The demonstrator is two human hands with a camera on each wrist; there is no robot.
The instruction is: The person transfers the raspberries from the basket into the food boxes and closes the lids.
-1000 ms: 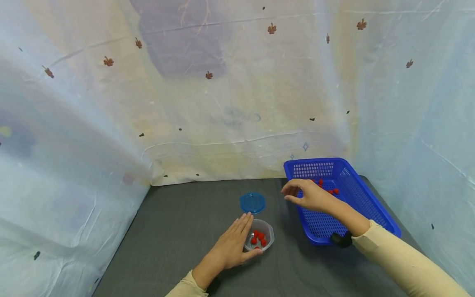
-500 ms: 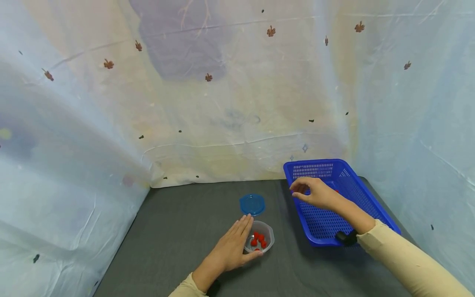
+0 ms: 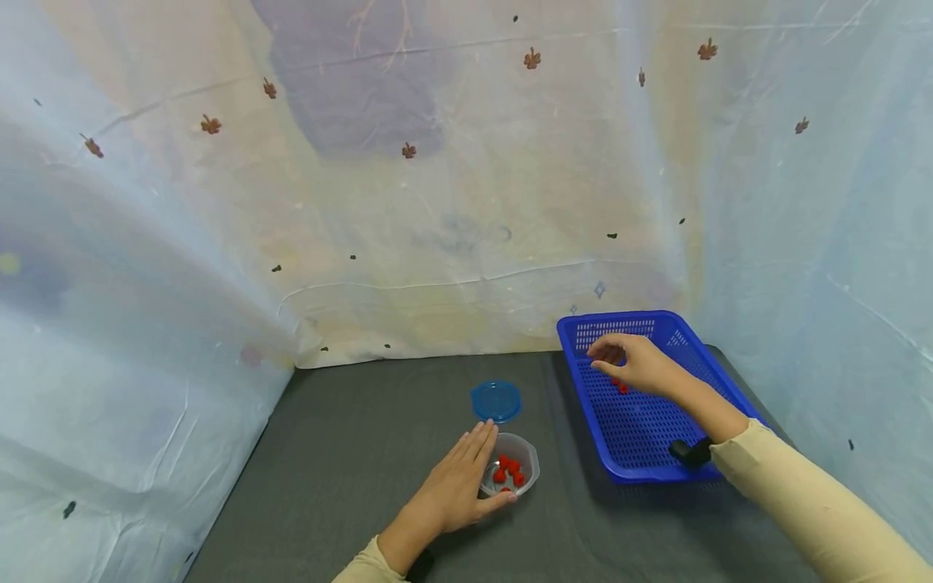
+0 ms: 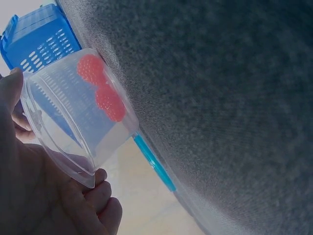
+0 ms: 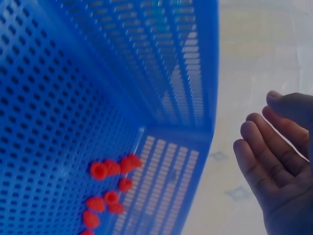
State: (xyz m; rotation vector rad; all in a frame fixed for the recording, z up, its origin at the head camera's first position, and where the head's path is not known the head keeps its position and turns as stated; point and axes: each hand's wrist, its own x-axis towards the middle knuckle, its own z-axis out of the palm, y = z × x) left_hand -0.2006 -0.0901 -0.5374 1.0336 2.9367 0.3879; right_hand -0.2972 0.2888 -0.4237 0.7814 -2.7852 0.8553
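Note:
My left hand [image 3: 457,479] rests against the rim of a clear plastic container [image 3: 530,463], fingers straight along its left side and thumb along its near edge. Several red raspberries [image 3: 513,467] lie inside, and two show through the wall as raspberries [image 4: 100,88] in the left wrist view. My right hand [image 3: 641,366] hovers above the blue basket [image 3: 608,474], fingers loosely bent, holding nothing. In the right wrist view that hand [image 5: 281,161] is beside the basket wall, palm bare. More raspberries [image 5: 111,197] lie on the basket floor near one end wall.
A round blue lid [image 3: 496,401] lies on the dark grey cloth-covered table [image 3: 364,453] just beyond the container. The basket's raised walls stand at the table's right side. Pale patterned sheets [image 3: 466,202] hang behind and along both sides.
My right hand has moved right and slightly away from me, from the basket's left edge to over its inside. The left hand and container have stayed put.

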